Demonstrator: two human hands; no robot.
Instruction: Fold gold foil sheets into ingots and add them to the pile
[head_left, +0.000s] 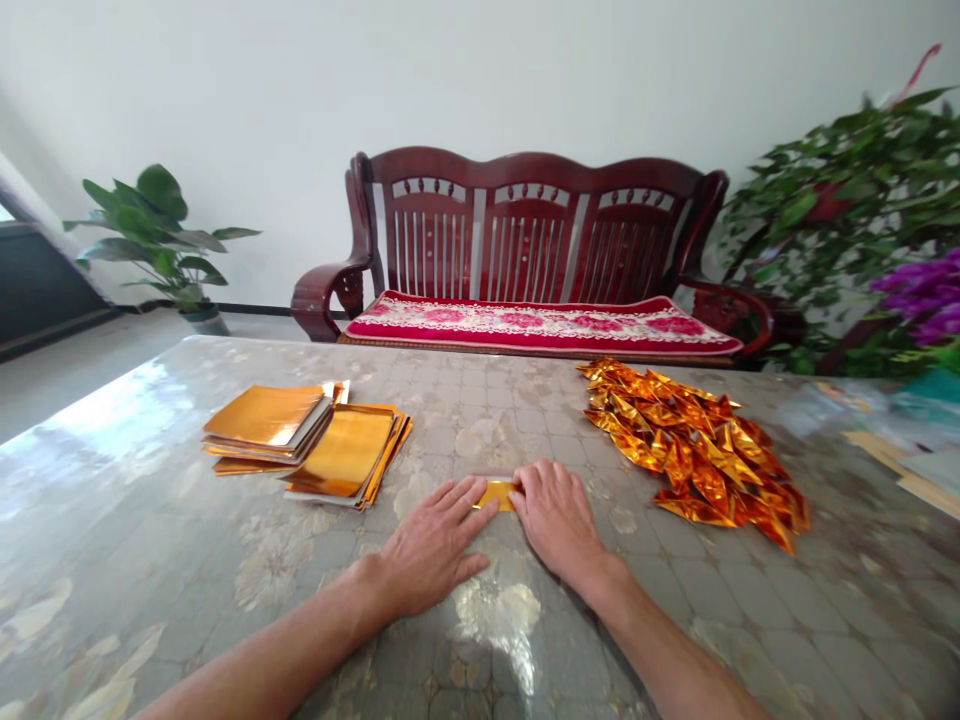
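Observation:
A small strip of folded gold foil paper (496,496) lies on the table between my hands. My left hand (433,545) rests flat with its fingers stretched out, the fingertips covering the strip's left end. At the other end, my right hand (556,520) is closed, its fingers curled and thumb against the paper. Part of the strip is hidden under the fingers of both hands. To the left sit two overlapping stacks of gold foil sheets (349,450). On the right is a heap of folded, pointed foil pieces (694,450).
The table (300,620) has a glossy, flower-patterned cover. Plastic wrapping (832,405) and flat tan strips (900,472) lie at its right edge. Behind it stands a dark red wooden bench (529,240) with a red cushion, flanked by potted plants (161,240).

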